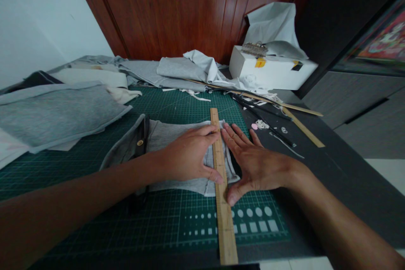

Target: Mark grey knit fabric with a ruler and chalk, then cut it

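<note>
A long wooden ruler (223, 215) lies lengthwise across a small grey fabric piece (172, 133) on the green cutting mat (95, 156). My left hand (190, 154) rests flat on the fabric, fingertips and thumb against the ruler's left edge. My right hand (253, 162) lies flat on the other side, fingers spread, thumb touching the ruler's right edge near the fabric's lower hem. Neither hand grips anything. A dark strap with a metal snap (141, 141) runs along the fabric's left side.
Folded grey fabric (57, 114) is stacked at the left and more grey cloth (180, 69) at the back. A white box (272, 69) stands at the back right. Thin wooden sticks (303, 128), dark pens and small scraps lie right of the mat.
</note>
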`<action>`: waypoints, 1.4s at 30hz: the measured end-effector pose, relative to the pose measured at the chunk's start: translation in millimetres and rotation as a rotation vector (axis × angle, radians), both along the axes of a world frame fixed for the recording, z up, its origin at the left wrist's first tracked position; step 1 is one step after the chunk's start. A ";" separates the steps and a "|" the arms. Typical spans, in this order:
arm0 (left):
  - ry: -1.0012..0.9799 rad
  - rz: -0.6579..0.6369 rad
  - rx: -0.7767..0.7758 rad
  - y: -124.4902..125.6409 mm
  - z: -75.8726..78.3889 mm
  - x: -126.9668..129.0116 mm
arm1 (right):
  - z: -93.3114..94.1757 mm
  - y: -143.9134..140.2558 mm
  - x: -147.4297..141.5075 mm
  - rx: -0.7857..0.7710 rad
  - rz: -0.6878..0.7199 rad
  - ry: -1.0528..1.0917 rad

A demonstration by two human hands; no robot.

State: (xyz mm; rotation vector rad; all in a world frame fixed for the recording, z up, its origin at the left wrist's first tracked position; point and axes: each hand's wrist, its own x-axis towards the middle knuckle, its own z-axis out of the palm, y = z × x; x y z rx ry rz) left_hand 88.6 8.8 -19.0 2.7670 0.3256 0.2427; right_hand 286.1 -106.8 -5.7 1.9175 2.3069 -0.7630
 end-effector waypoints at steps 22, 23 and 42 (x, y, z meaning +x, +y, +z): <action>-0.003 0.002 0.008 0.1 -1.2 -1.2 | 7.9 -4.7 7.4 0.006 0.026 -0.019; -0.007 0.002 0.009 0.2 -1.5 -1.2 | 7.4 -5.0 7.5 0.012 0.031 -0.019; -0.023 0.022 -0.026 -1.7 -2.1 -2.7 | 9.0 -7.7 18.0 0.046 -0.007 0.057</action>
